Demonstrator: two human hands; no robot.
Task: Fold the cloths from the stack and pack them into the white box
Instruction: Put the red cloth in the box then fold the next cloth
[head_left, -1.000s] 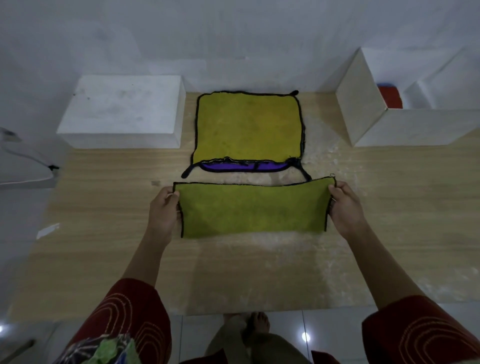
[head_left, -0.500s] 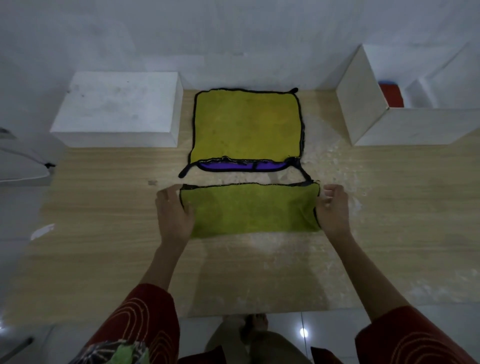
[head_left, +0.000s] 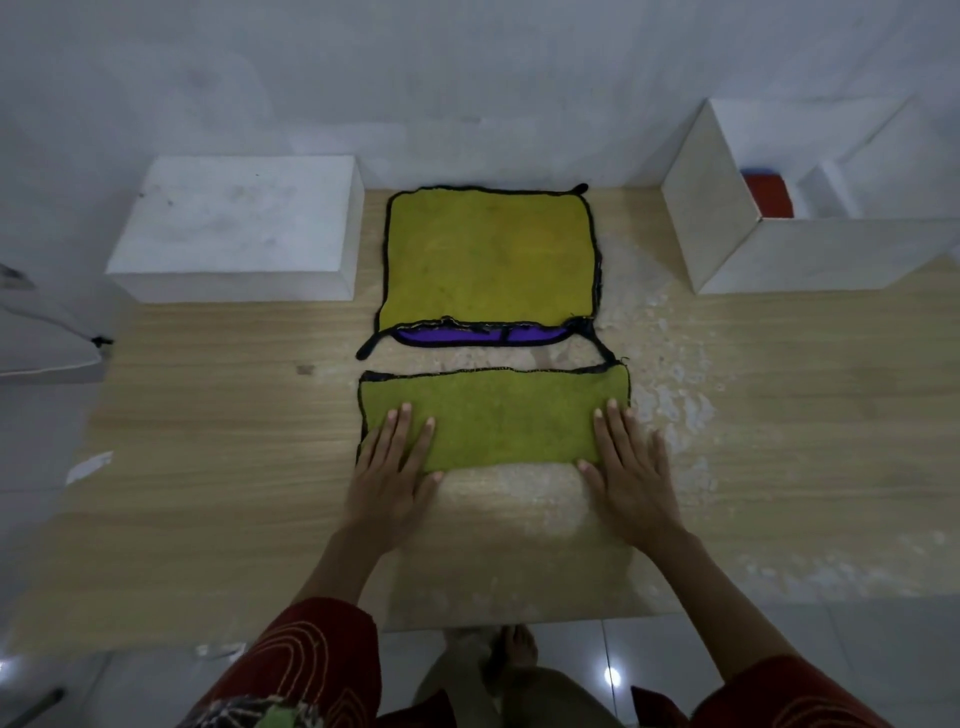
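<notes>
A yellow-green cloth (head_left: 498, 415), folded in half into a wide strip, lies flat on the wooden table (head_left: 208, 467). My left hand (head_left: 395, 467) rests flat, fingers spread, on its near left corner. My right hand (head_left: 631, 467) presses flat on its near right corner. Behind it lies the stack of cloths (head_left: 488, 260), a yellow one on top with a purple cloth (head_left: 467, 338) peeking out beneath. The open white box (head_left: 727, 234) stands at the back right, with a red cloth (head_left: 769, 195) inside.
A closed white block (head_left: 234, 223) stands at the back left against the wall. The tabletop is worn and pale around the folded cloth. A scrap of white paper (head_left: 88, 465) lies near the left edge. My feet show below the front edge.
Both hands let go of the folded cloth's ends, where they had gripped it, and now lie flat on its near corners. The cloth has settled flat on the table.
</notes>
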